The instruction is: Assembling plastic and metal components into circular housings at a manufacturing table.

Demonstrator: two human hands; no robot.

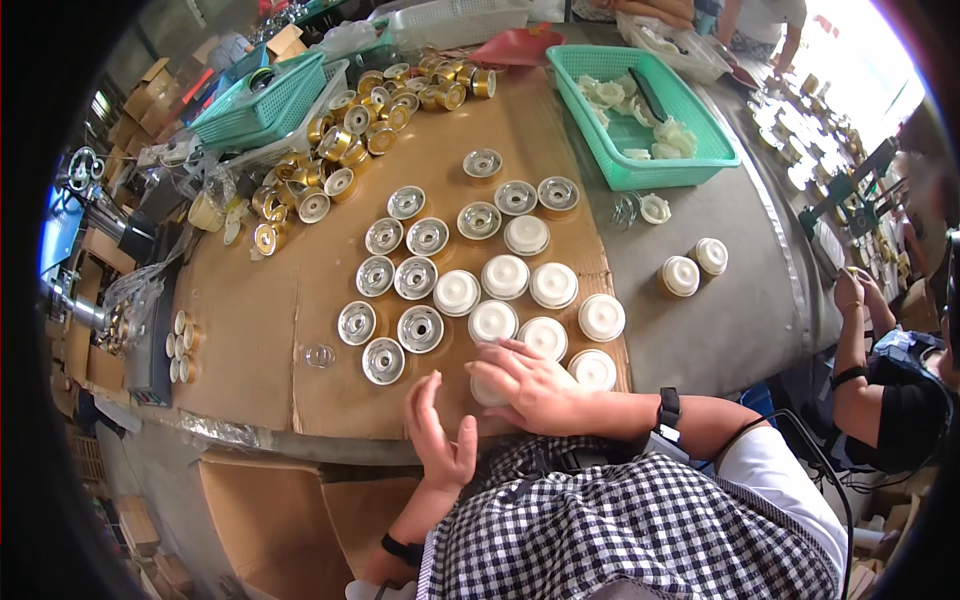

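Observation:
My left hand (440, 437) is raised by the table's near edge, fingers apart, holding nothing. My right hand (540, 392) reaches in from the right, its fingers and thumb around a white-topped round cap (485, 391) that it partly hides. Just beyond stand several more caps with white inserts, among them a white-topped cap (493, 322) touching my fingertips. To their left and farther back are several open caps with silvery insides, such as a silvery cap (421, 329) and another silvery cap (383, 361).
A heap of gold caps (358, 118) lies at the far left. Farther right, a green basket (650, 172) holds translucent white pieces. Two white-topped caps (680, 276) stand apart on the grey surface. A clear ring-like piece (320, 356) lies left. A co-worker's arm (852, 320) shows at right.

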